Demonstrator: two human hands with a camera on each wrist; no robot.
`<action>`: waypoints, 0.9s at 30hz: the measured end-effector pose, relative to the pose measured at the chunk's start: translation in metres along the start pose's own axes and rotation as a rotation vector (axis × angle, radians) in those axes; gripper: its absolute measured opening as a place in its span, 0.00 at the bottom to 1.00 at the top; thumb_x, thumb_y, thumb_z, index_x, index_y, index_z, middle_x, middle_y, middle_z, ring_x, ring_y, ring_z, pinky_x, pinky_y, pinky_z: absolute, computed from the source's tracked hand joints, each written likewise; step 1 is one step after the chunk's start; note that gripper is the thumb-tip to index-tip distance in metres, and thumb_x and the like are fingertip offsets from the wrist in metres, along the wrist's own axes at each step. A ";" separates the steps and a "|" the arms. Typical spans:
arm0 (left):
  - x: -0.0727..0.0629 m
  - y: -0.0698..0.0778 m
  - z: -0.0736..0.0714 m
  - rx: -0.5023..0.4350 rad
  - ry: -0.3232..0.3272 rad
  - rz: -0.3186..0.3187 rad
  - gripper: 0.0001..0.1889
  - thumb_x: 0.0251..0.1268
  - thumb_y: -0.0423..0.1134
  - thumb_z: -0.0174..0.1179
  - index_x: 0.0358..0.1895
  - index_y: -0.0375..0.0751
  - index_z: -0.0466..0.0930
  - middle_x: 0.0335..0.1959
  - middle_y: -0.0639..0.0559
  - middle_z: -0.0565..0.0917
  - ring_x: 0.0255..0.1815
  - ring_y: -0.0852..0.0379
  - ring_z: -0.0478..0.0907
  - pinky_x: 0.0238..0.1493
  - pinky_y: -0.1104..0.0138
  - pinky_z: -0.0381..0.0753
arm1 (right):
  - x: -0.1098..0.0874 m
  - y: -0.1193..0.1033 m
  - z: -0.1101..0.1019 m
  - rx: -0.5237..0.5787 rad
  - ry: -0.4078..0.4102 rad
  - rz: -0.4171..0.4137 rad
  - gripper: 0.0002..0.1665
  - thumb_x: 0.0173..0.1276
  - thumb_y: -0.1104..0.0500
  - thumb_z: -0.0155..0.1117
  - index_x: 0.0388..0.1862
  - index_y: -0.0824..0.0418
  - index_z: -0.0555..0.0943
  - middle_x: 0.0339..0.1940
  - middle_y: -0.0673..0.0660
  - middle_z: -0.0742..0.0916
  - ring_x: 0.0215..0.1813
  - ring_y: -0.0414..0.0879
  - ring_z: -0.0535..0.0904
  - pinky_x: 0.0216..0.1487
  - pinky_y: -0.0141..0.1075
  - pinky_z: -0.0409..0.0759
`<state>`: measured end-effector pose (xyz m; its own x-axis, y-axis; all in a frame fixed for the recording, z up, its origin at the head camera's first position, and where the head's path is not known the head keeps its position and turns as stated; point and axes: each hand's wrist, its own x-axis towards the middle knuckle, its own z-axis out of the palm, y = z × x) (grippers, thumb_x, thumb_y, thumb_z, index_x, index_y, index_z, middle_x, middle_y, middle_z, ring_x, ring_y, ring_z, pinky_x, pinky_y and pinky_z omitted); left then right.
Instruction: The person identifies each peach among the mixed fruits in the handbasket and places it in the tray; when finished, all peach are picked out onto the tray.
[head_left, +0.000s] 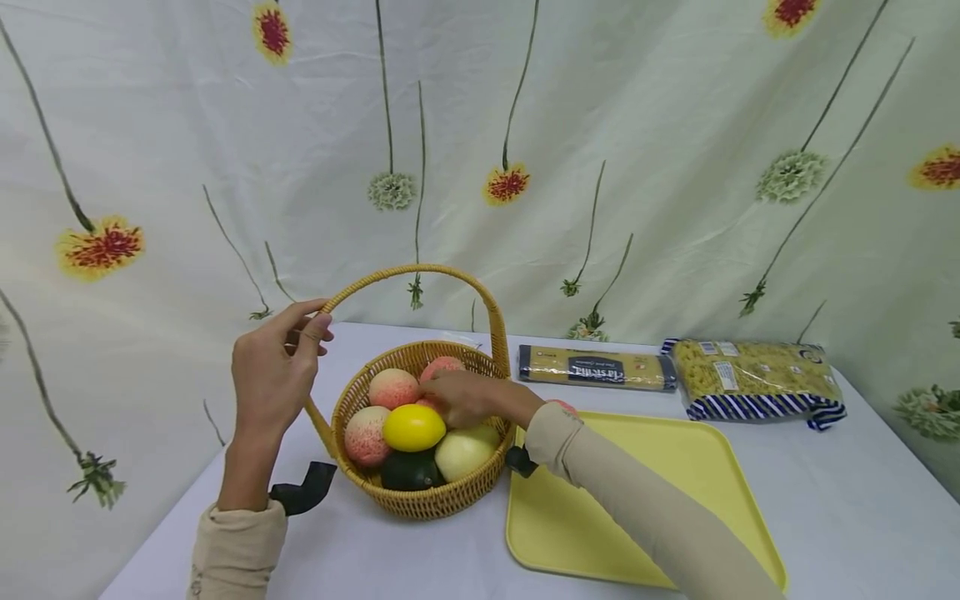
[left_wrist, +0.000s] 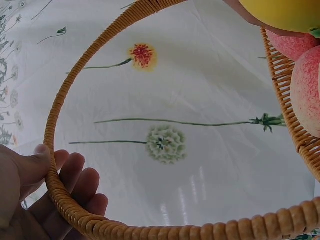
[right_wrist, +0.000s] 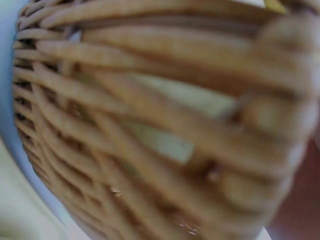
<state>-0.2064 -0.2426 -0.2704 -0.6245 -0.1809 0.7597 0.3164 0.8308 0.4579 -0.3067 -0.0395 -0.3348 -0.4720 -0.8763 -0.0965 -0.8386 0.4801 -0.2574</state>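
Observation:
A wicker basket (head_left: 420, 505) with a tall arched handle (head_left: 450, 271) stands on the table. My left hand (head_left: 273, 367) pinches the handle's left side between thumb and fingers; the left wrist view shows the thumb (left_wrist: 40, 155) against the wicker. My right hand (head_left: 461, 398) reaches into the basket from the right, fingers down among the fruit. A reddish fruit shows under those fingers; I cannot tell whether they grip it. Around them lie pink peaches (head_left: 393, 388), a yellow lemon (head_left: 414, 427), a dark green fruit (head_left: 411, 472) and a pale green fruit (head_left: 467, 452). Wicker fills the right wrist view.
A yellow tray (head_left: 645, 500) lies right of the basket, under my right forearm. A reddish round thing (head_left: 564, 407) peeks out behind that sleeve at the tray's far edge. Behind are a spaghetti pack (head_left: 596, 368) and a bag of pasta (head_left: 753, 375). A flowered cloth (head_left: 480, 167) hangs behind the table.

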 end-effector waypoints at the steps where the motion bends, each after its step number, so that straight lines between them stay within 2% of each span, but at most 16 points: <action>1: 0.000 0.000 0.000 0.001 0.001 0.001 0.13 0.69 0.38 0.58 0.52 0.40 0.83 0.27 0.44 0.86 0.23 0.54 0.80 0.22 0.82 0.69 | 0.000 0.000 0.000 0.002 0.004 -0.008 0.24 0.65 0.66 0.58 0.61 0.55 0.73 0.58 0.53 0.79 0.63 0.44 0.71 0.67 0.34 0.65; 4: 0.000 0.000 -0.001 0.003 0.005 0.001 0.13 0.69 0.38 0.58 0.52 0.40 0.83 0.27 0.44 0.86 0.22 0.61 0.79 0.22 0.83 0.69 | 0.000 -0.001 0.000 0.027 0.015 -0.023 0.24 0.65 0.67 0.58 0.60 0.56 0.73 0.57 0.52 0.80 0.61 0.43 0.73 0.66 0.33 0.66; 7: 0.000 0.000 -0.001 0.000 0.003 -0.002 0.13 0.69 0.38 0.58 0.52 0.41 0.83 0.27 0.45 0.86 0.22 0.63 0.78 0.22 0.82 0.69 | -0.002 -0.002 0.000 0.067 0.026 -0.023 0.24 0.65 0.68 0.57 0.60 0.56 0.74 0.56 0.52 0.81 0.60 0.42 0.74 0.65 0.33 0.68; 14: 0.000 0.000 0.001 0.000 -0.001 -0.004 0.13 0.69 0.38 0.58 0.53 0.40 0.82 0.27 0.44 0.86 0.24 0.51 0.81 0.22 0.82 0.69 | -0.002 0.003 0.004 0.104 0.054 -0.040 0.25 0.65 0.68 0.57 0.61 0.56 0.74 0.57 0.51 0.81 0.60 0.41 0.74 0.67 0.33 0.66; 20: -0.001 0.001 0.000 -0.011 -0.006 -0.004 0.14 0.69 0.38 0.57 0.53 0.40 0.82 0.28 0.42 0.86 0.25 0.49 0.81 0.22 0.83 0.68 | -0.002 0.005 0.007 0.127 0.067 -0.070 0.26 0.64 0.69 0.56 0.62 0.58 0.73 0.59 0.52 0.80 0.63 0.44 0.72 0.68 0.33 0.64; 27: 0.000 0.002 -0.001 -0.029 -0.009 -0.001 0.14 0.69 0.38 0.57 0.53 0.40 0.82 0.28 0.42 0.85 0.24 0.48 0.82 0.22 0.82 0.68 | -0.005 0.003 0.008 0.134 0.057 -0.044 0.28 0.64 0.69 0.57 0.64 0.57 0.72 0.61 0.53 0.78 0.64 0.44 0.70 0.68 0.35 0.64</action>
<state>-0.2049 -0.2416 -0.2692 -0.6313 -0.1767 0.7552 0.3362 0.8151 0.4718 -0.3052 -0.0339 -0.3424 -0.4535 -0.8908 -0.0280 -0.8170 0.4281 -0.3864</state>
